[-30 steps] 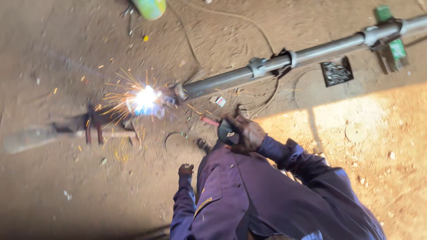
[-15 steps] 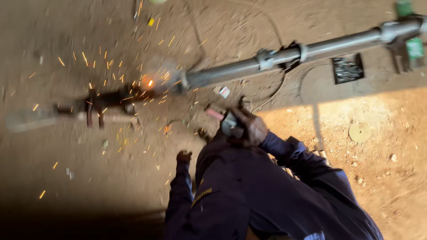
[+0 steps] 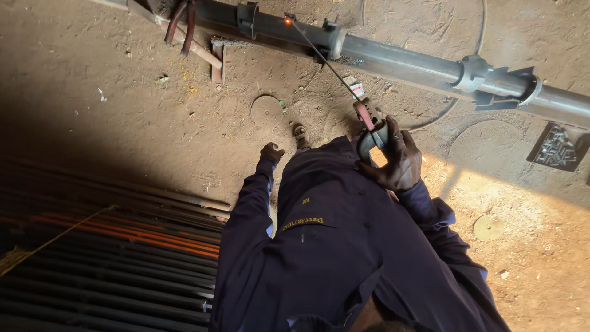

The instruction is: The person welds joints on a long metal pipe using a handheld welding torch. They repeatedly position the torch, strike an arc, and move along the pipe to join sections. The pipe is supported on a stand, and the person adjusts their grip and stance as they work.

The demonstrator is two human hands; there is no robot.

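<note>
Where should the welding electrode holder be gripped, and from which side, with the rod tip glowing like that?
Grip the electrode holder by its handle at the near end, where the right hand grips it, coming from the body side. The thin rod runs away to a glowing tip on the steel pipe, so stay off that end.

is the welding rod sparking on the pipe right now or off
Barely lit: the welding rod shows only a small orange glow at its tip, at the pipe, no spark shower. The right hand holds its holder.
</note>
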